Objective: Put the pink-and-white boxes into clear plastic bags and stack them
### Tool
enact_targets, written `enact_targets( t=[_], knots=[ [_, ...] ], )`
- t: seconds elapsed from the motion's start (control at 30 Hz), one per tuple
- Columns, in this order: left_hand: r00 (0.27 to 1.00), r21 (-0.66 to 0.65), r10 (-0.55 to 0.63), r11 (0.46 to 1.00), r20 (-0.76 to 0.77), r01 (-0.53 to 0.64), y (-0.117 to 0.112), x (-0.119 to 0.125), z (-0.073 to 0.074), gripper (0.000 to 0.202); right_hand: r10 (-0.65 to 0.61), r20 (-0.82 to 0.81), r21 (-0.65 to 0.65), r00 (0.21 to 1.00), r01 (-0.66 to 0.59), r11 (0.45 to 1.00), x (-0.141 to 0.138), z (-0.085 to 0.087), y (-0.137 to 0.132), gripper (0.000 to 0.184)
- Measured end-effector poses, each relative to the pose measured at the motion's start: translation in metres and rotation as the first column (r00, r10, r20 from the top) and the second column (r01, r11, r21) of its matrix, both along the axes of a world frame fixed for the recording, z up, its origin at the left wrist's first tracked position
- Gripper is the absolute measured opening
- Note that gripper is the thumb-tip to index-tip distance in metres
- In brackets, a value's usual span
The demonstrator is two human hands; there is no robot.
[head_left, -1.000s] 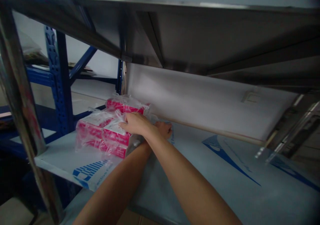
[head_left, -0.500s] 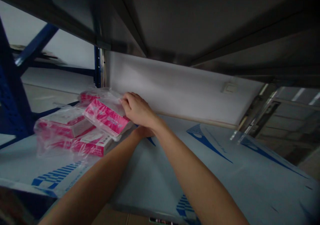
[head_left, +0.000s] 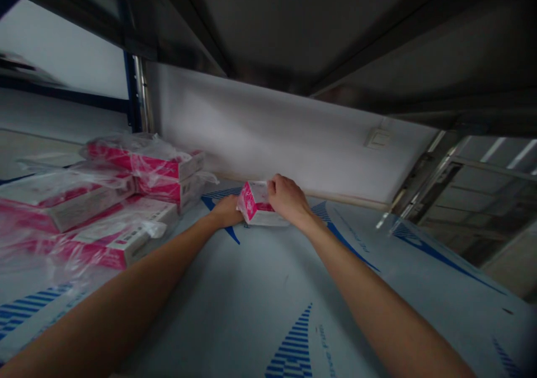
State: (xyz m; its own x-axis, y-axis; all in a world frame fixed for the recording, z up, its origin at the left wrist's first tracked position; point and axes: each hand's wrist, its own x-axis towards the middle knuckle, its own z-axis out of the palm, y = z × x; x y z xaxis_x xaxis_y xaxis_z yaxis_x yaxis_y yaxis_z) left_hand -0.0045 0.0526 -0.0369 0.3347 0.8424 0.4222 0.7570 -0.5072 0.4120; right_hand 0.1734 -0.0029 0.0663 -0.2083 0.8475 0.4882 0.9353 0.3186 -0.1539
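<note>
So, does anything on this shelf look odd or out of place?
Yes: one pink-and-white box sits apart between the left hand and right hand, bare, while the other boxes lie in loose, crumpled plastic wrap.

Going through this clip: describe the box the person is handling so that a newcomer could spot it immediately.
On the shelf with the blue-printed sheet, find the pile of plastic-wrapped pink boxes at the left. Just to its right is one pink-and-white box, standing apart from the pile. It is the only box between the left hand and the right hand.
</note>
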Motion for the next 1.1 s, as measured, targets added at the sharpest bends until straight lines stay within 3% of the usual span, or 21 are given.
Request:
enact_targets(
  t=[0.07,0.23,0.3,0.37,0.47,0.57,0.7,0.8,0.93,1.1],
  knots=[
    [1.0,-0.015,0.008,1.0,-0.027,-0.009,-0.001,0.0,0.003,0.01,-0.062,-0.035,-0.035,0.997,0.06,0.998,0.01,-0.012,0.004,0.031],
    [0.997,0.012,0.069,0.998,0.036,-0.069,-0.003,0.002,0.012,0.032,-0.117,-0.119,-0.084,0.986,0.108,0.991,0.019,-0.032,0.013,0.027],
    [0.991,0.033,0.092,0.995,0.096,-0.095,-0.005,0.004,0.015,0.041,-0.032,-0.183,-0.069,0.983,0.019,0.997,0.024,-0.039,0.017,0.023],
    [0.981,0.076,0.06,0.994,0.183,-0.075,-0.009,0.009,0.018,0.048,0.139,-0.291,-0.017,0.947,-0.15,0.989,0.033,-0.046,0.022,0.021],
    [0.963,0.177,-0.122,0.981,0.239,0.08,-0.019,0.018,0.021,0.047,0.352,-0.401,0.14,0.846,-0.323,0.936,0.057,-0.055,0.027,0.016],
    [0.95,0.214,-0.29,0.941,0.115,0.261,-0.032,0.03,0.021,0.045,0.42,-0.456,0.169,0.785,-0.387,0.907,0.081,-0.068,0.029,0.023],
    [0.959,0.234,-0.273,0.93,-0.076,0.284,-0.047,0.044,0.02,0.046,0.387,-0.592,0.012,0.707,-0.473,0.881,0.09,-0.086,0.032,0.034],
    [0.96,0.293,-0.244,0.915,-0.14,0.275,-0.054,0.05,0.021,0.043,0.365,-0.629,-0.004,0.686,-0.473,0.881,0.088,-0.092,0.035,0.038],
    [0.957,0.286,-0.274,0.913,-0.099,0.291,-0.054,0.051,0.024,0.035,0.375,-0.624,0.012,0.686,-0.471,0.882,0.085,-0.09,0.036,0.038],
    [0.985,0.249,-0.173,0.954,0.009,0.166,-0.044,0.046,0.024,0.035,0.355,-0.671,0.007,0.651,-0.472,0.881,0.084,-0.087,0.033,0.03]
  ],
)
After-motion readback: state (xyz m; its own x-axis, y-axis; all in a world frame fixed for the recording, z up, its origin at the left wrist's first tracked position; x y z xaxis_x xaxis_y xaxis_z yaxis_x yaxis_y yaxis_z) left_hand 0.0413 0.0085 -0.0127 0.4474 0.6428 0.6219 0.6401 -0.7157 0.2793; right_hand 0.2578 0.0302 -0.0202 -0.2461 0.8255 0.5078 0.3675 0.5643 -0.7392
